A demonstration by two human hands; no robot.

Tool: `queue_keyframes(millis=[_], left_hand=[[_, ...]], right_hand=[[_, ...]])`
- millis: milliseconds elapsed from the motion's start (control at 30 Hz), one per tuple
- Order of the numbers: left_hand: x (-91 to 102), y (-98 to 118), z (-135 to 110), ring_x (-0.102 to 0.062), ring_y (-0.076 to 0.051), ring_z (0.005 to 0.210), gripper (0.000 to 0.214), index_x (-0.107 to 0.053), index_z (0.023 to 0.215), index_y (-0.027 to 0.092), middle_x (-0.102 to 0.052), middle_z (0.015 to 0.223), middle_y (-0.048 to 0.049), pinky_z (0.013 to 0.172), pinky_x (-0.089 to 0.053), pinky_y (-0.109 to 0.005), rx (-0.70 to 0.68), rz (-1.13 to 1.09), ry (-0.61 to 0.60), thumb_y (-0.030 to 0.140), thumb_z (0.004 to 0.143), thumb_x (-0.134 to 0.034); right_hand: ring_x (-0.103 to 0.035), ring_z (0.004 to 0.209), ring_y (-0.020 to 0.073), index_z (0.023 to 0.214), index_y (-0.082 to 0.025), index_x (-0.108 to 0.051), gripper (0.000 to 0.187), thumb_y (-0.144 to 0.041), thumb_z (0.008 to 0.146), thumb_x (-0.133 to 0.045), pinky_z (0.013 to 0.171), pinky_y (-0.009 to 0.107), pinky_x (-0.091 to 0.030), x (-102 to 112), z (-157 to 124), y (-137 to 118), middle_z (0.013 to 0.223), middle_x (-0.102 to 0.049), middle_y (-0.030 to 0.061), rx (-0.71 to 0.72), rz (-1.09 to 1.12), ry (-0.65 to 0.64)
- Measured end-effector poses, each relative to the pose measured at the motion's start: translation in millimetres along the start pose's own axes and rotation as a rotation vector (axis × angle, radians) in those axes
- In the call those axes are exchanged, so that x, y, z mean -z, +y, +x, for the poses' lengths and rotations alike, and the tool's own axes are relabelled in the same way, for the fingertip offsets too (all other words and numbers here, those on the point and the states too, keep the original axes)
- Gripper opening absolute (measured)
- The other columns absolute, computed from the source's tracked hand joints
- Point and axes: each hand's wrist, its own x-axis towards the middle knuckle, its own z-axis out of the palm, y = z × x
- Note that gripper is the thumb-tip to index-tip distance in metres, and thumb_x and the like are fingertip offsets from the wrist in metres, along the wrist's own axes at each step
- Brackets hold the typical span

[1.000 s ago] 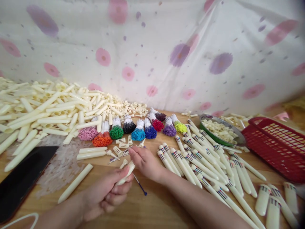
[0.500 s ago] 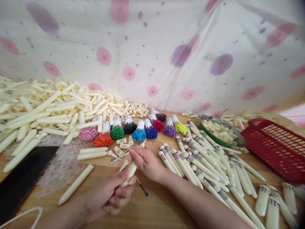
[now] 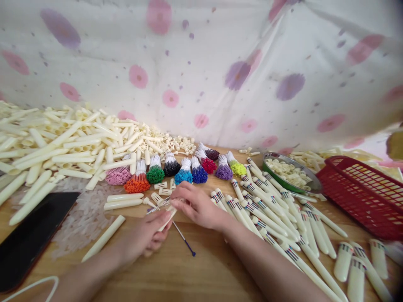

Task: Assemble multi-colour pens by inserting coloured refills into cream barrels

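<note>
A cream plastic pen barrel (image 3: 168, 219) is tilted in my left hand (image 3: 151, 235), whose fingers are wrapped round it. Closed over the barrel's upper end are the fingers of my right hand (image 3: 197, 206), which hide that end. Just below the hands, a thin white refill with a blue end (image 3: 186, 240) lies on the wooden table (image 3: 201, 272). Beyond my fingers are a few loose refills, a small cream plug (image 3: 150, 203) and several slotted cream collars (image 3: 156, 198). Bundles of refills in many colours, such as light blue (image 3: 184, 174), stand in a row behind.
Cream barrels (image 3: 63, 140) are heaped at the left, near a black phone (image 3: 34, 235) and translucent small parts (image 3: 80, 222). Assembled multicolour pens (image 3: 267, 205) spread at the right, beside a metal bowl (image 3: 316, 184) of collars and a red basket (image 3: 355, 197). A flowered cloth (image 3: 201, 75) hangs behind.
My right hand has moved slightly up, and its fingers now cover the barrel's upper end. My left hand has shifted a little up and left, with the barrel still in it.
</note>
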Motion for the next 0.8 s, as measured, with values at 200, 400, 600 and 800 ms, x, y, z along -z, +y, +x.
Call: queue_keyframes(millis=[200, 400, 600, 800], left_hand=[[22.7, 7, -3, 0.001, -0.002, 0.033, 0.041, -0.031, 0.056, 0.021, -0.021, 0.04, 0.0132, 0.026, 0.002, -0.013, 0.35, -0.316, -0.555, 0.033, 0.069, -0.068], [14.1, 11, -4, 0.005, -0.003, 0.031, 0.039, -0.028, 0.047, 0.02, -0.012, 0.035, 0.0122, 0.026, 0.007, -0.016, 0.421, -0.373, -0.719, 0.026, 0.074, -0.055], [2.8, 10, -9, -0.008, -0.003, 0.031, 0.036, -0.028, 0.053, 0.022, -0.024, 0.039, 0.0127, 0.029, 0.0, -0.015, 0.329, -0.004, -0.286, 0.035, 0.07, -0.058], [-3.0, 6, -12, -0.038, -0.008, 0.038, 0.015, -0.04, 0.069, 0.022, -0.041, 0.051, 0.0086, 0.037, -0.027, -0.017, 0.096, 0.519, 0.052, 0.029, 0.081, -0.044]], right_hand=[[-0.05, 0.087, 0.0205, 0.092, -0.014, -0.059, 0.011, -0.015, 0.085, -0.051, 0.07, 0.031, -0.041, 6, -10, -9, 0.095, -0.061, 0.0086, 0.26, -0.613, -0.073], [-0.048, 0.062, 0.0156, 0.076, -0.016, -0.057, 0.02, -0.015, 0.09, -0.043, 0.05, 0.028, -0.028, -4, 2, -22, 0.065, -0.056, 0.0024, 0.42, -0.791, -0.096], [-0.057, 0.061, 0.0171, 0.083, -0.012, -0.061, 0.014, -0.014, 0.086, -0.047, 0.048, 0.027, -0.032, 8, 19, -34, 0.069, -0.065, 0.0057, 0.215, -0.779, -0.614], [-0.063, 0.071, 0.0207, 0.084, -0.015, -0.067, 0.017, -0.022, 0.083, -0.051, 0.055, 0.026, -0.039, 0, 24, -38, 0.08, -0.07, 0.0095, -0.108, -0.697, -0.705]])
